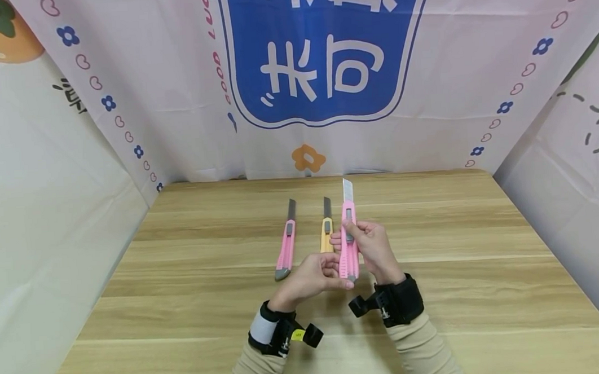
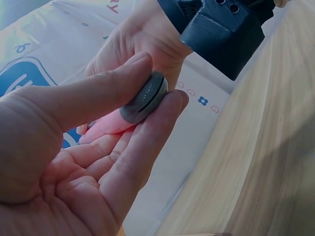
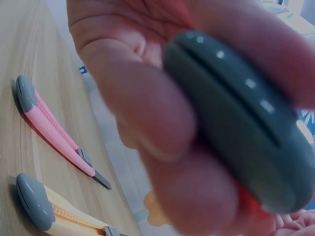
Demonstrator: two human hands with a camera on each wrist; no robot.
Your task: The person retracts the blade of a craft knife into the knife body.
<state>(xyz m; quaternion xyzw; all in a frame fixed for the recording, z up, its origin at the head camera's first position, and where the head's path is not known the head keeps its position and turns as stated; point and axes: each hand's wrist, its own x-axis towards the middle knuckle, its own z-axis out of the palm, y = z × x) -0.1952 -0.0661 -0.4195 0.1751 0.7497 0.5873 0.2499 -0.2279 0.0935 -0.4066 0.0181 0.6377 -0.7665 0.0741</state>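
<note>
A pink box cutter (image 1: 350, 261) is held up over the table by both hands, its blade (image 1: 347, 190) out and pointing to the back wall. My right hand (image 1: 376, 249) grips the body, with the thumb on the grey slider. At the near end, my left hand (image 1: 309, 277) pinches the grey end cap (image 2: 145, 100) between thumb and fingers. That cap fills much of the right wrist view. To the left lie a yellow box cutter (image 1: 326, 239), its lower part hidden behind the left hand, and another pink box cutter (image 1: 285, 247), both with blades out.
The wooden table (image 1: 488, 290) reaches back to a printed cloth (image 1: 195, 130) hung behind it, with white cloth at both sides too. Black camera straps (image 1: 399, 300) sit around both wrists.
</note>
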